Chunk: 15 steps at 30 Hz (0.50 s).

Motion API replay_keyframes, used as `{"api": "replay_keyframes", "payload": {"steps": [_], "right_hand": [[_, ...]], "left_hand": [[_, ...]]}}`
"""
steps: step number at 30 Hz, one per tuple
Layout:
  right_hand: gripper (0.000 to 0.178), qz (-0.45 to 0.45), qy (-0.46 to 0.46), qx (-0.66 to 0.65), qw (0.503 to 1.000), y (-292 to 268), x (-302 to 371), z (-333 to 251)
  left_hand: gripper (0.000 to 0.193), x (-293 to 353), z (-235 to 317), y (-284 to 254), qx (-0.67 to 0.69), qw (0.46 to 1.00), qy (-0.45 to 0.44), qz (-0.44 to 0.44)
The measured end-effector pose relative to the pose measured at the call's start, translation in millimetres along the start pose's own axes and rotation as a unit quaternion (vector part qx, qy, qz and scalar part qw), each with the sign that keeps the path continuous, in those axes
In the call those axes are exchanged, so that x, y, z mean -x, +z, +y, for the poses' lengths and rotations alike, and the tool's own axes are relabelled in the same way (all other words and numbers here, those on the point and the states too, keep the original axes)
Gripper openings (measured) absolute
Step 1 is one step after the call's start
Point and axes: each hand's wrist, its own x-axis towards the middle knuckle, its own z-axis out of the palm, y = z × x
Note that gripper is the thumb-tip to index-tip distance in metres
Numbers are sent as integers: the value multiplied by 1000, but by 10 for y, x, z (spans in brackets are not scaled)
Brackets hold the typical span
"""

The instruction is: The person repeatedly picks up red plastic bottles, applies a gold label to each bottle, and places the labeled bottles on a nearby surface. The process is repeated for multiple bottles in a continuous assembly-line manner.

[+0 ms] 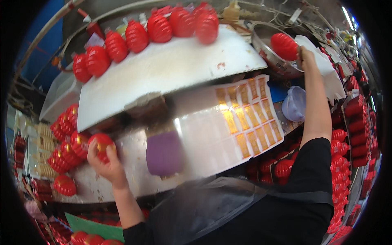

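On the left, my left hand (pixel 107 163) grips a rounded red bottle (pixel 101 141) with a gold mark, close to a cluster of similar bottles. Far out to the right, my right hand (pixel 303 58) has its fingers round the end of a ribbed red bottle (pixel 284 46). That bottle is tilted on its side over a metal pot (pixel 259 40). A white sheet of gold labels (pixel 245 118) lies on the work surface between my arms, several of its places bare. Beside it is a purple pad (pixel 164 154).
A raised white board (pixel 171 63) carries a row of red ribbed bottles (pixel 136 36) along its far edge. A pale purple bucket (pixel 295 104) stands by my right forearm. Stacked red bottles (pixel 339 163) fill the right side. More red bottles (pixel 67 157) lie at left.
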Motion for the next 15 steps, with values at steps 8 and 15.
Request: {"api": "replay_keyframes", "payload": {"steps": [8, 15], "right_hand": [[37, 3, -384, 367, 847, 42, 889, -846], [25, -371, -271, 287, 840, 841, 2848, -711]], "left_hand": [[48, -36, 620, 191, 17, 966, 126, -224], [61, -2, 1104, 438, 120, 932, 238, -244]]}}
